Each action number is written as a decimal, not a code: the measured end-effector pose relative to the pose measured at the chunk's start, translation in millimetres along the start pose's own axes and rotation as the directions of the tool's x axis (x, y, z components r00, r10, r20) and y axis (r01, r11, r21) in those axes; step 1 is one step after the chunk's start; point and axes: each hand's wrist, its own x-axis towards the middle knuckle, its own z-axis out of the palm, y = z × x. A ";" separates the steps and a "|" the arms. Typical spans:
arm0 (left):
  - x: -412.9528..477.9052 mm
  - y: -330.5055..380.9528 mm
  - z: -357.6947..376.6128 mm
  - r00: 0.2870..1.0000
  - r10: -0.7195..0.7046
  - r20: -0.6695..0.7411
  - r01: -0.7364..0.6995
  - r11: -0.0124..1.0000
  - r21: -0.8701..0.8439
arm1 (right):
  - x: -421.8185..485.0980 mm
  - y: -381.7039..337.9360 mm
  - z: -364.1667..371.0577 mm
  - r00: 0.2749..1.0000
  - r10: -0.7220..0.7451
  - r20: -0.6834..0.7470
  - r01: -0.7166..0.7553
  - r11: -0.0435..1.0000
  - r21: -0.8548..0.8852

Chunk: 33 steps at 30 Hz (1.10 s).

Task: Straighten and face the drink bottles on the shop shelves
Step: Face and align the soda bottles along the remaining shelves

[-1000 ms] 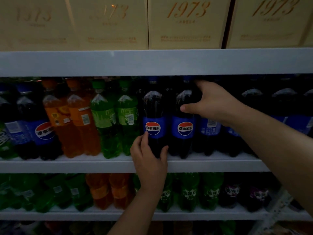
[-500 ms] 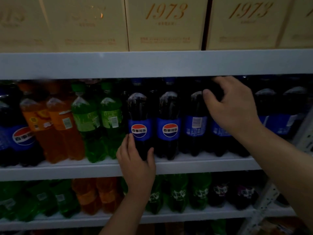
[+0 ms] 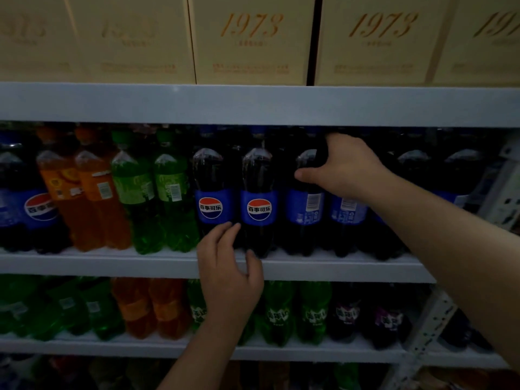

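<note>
Dark cola bottles with blue labels stand in a row on the middle shelf (image 3: 112, 266). Two of them, the first cola bottle (image 3: 213, 206) and the second cola bottle (image 3: 259, 209), show their round logo to the front. The third cola bottle (image 3: 305, 206) and the fourth cola bottle (image 3: 347, 212) show barcodes instead. My right hand (image 3: 349, 170) grips the shoulder of the third bottle, thumb in front and fingers over its top. My left hand (image 3: 225, 266) is low down at the shelf's front edge. Its fingers loosely touch the base of the first bottle and its thumb touches the second.
Orange bottles (image 3: 84, 192) and green bottles (image 3: 140, 192) stand left of the colas. Cream "1973" boxes (image 3: 250, 38) fill the shelf above, close over the bottle caps. The shelf below holds green bottles (image 3: 281, 313), orange ones and purple-labelled bottles (image 3: 346, 313). A white upright (image 3: 427, 327) stands at the right.
My right hand left the second cola bottle and now grips the third one. My left hand slid right, from round the first bottle's base to the gap between the first two.
</note>
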 end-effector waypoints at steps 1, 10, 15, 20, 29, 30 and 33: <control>0.3 5.5 1.0 0.999 0.030 0.018 -0.030 0.999 -0.015 | 1.3 2.7 -4.5 0.999 -0.005 0.042 0.004 0.999 0.033; -0.2 67.5 32.5 0.876 -0.120 0.468 0.198 0.973 -0.122 | -0.8 3.6 4.8 0.999 -0.019 -0.026 0.020 0.998 0.067; -9.5 86.9 43.9 0.858 -0.195 0.475 0.280 0.953 -0.116 | -1.8 -3.5 16.1 0.995 -0.033 -0.094 0.029 0.999 -0.045; -12.5 82.9 40.7 0.905 -0.129 0.404 0.207 0.966 -0.155 | 6.7 -7.4 3.1 0.999 -0.040 0.013 0.039 0.999 0.020; -29.1 75.3 44.1 0.854 -0.154 0.497 0.283 0.939 -0.196 | 1.2 -1.8 -5.2 0.994 -0.041 0.099 0.022 0.982 0.188; -31.9 77.7 46.4 0.860 -0.145 0.490 0.263 0.947 -0.182 | -1.3 -2.2 -0.9 0.998 -0.057 0.023 0.054 0.991 0.126; -35.1 81.9 49.7 0.861 -0.148 0.486 0.246 0.958 -0.145 | -7.6 -2.8 13.7 0.994 -0.046 -0.096 0.048 0.999 0.024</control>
